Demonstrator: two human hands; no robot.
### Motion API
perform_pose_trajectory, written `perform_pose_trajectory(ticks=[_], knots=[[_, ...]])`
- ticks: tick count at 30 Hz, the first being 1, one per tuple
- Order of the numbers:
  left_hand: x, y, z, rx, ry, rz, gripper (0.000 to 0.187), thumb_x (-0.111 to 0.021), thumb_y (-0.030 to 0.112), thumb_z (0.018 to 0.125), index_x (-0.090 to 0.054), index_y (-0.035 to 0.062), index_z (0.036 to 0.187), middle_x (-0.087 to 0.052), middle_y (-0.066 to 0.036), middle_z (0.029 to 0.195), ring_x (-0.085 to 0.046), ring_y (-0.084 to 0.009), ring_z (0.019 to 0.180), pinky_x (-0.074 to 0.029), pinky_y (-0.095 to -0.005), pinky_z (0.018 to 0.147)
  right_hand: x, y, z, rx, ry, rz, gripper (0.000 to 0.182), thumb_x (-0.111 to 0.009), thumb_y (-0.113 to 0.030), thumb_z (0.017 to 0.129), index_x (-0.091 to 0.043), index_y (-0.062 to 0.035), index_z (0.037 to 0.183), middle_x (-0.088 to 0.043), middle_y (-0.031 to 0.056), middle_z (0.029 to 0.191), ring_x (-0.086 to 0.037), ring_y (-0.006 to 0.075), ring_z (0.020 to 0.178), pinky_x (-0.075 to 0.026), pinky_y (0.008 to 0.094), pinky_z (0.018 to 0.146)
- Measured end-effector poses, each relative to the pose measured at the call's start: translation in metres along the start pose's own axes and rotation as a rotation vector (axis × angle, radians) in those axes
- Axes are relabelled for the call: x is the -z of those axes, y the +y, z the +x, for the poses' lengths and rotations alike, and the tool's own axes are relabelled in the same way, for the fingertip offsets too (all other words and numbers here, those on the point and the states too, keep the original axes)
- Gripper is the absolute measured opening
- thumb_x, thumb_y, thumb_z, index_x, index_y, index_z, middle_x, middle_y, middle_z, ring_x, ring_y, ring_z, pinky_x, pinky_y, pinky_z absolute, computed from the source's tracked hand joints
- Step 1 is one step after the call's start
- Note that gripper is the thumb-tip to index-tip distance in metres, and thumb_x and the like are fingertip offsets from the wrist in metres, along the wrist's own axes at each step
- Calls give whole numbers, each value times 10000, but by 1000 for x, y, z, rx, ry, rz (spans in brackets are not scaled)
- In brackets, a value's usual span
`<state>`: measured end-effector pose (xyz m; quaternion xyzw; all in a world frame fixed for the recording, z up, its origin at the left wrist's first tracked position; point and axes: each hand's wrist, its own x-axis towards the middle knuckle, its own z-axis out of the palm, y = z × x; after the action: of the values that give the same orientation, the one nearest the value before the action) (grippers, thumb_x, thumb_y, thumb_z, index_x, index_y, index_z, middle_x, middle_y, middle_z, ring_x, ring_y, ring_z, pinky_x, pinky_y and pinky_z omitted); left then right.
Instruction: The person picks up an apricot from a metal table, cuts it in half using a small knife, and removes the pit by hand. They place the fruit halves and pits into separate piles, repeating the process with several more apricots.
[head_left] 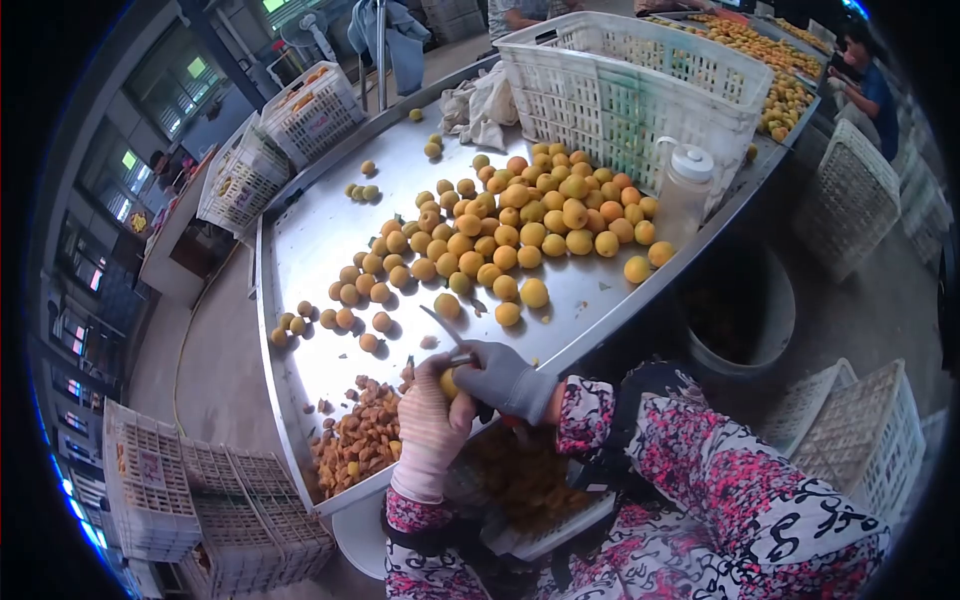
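Observation:
My left hand [434, 425], in a pale striped glove, is closed round a yellow-orange fruit [450, 384] at the front edge of the metal table [325, 235]. Against that fruit, my right hand [500, 378] in a grey glove is wrapped round a knife [440, 327], its curved blade pointing up and left. A wide spread of whole fruits [500, 230] lies beyond both hands. Left of my left hand is a heap of small brown pieces [360, 435]. Below my hands, a crate [560, 525] holds brownish-orange pieces, partly hidden by my arms.
A white crate [640, 110], a cloth [482, 105] and a lidded plastic jar [685, 190] stand on the table's far side. A round bin [780, 320] is at the right. Stacked crates [150, 480] stand lower left. A person [870, 90] sits at the upper right.

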<state>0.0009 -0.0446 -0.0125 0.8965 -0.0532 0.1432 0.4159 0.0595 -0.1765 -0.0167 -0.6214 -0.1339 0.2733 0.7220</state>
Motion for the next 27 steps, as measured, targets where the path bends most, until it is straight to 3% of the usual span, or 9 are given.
perform_pose_trajectory(ticks=[2,8,12,16,19,23,24,26,27], knots=[[-2,-6,2,-85,57,256,392,-614,193,786,-474,34,1115,-616,-182,704,-631,-354,678,-502,-404,611,-1,-1,3,-8,34,-26,367,-540,-214,829,-542,19,1113,-610,116,751,-588,169,515,-486,262,428],[-3,0,6,-98,108,244,339,-562,196,824,-452,28,1097,-624,-164,677,-642,-333,619,-505,-387,563,5,-14,3,-152,-76,158,374,-520,-220,822,-533,1,1123,-598,106,747,-590,164,527,-490,281,422],[-2,-5,4,-63,160,300,331,-581,193,787,-482,11,1045,-599,-183,670,-612,-368,615,-485,-423,569,0,-8,6,-144,-92,154,416,-563,-372,865,-546,-56,1134,-574,51,724,-530,130,503,-417,256,396],[-1,-7,4,-62,157,299,309,-562,190,790,-487,7,1029,-598,-182,666,-610,-368,609,-483,-421,568,-5,4,10,-207,-151,273,429,-568,-424,870,-557,-85,1131,-561,29,716,-501,114,500,-376,242,384],[-2,-5,4,-28,215,206,266,-562,195,794,-513,27,995,-603,-178,669,-616,-356,619,-489,-416,591,-14,11,9,-119,-79,404,355,-555,-381,882,-573,-98,1094,-558,24,682,-495,110,466,-376,240,371],[-14,-2,7,31,282,86,261,-552,208,811,-525,49,1016,-609,-178,675,-619,-362,629,-494,-415,611,-19,16,11,-160,34,438,326,-557,-357,881,-573,-91,1069,-552,30,652,-482,117,427,-370,239,354],[-15,-4,7,87,268,53,270,-548,210,815,-525,49,1030,-618,-190,733,-622,-375,685,-494,-421,642,-21,22,15,-111,74,498,292,-558,-324,874,-572,-91,1050,-560,29,659,-499,120,444,-379,242,359],[-24,-14,13,5,359,41,260,-529,206,834,-524,47,1039,-620,-211,831,-616,-389,762,-487,-427,678,-23,31,19,-16,159,617,225,-561,-257,859,-571,-91,1011,-576,28,673,-534,127,476,-399,249,367],[-21,-8,15,143,328,-15,240,-501,187,866,-519,35,1050,-607,-224,897,-608,-389,808,-482,-417,704,-24,16,11,-30,265,577,208,-565,-237,845,-579,-88,991,-575,32,676,-546,129,500,-416,258,379]])
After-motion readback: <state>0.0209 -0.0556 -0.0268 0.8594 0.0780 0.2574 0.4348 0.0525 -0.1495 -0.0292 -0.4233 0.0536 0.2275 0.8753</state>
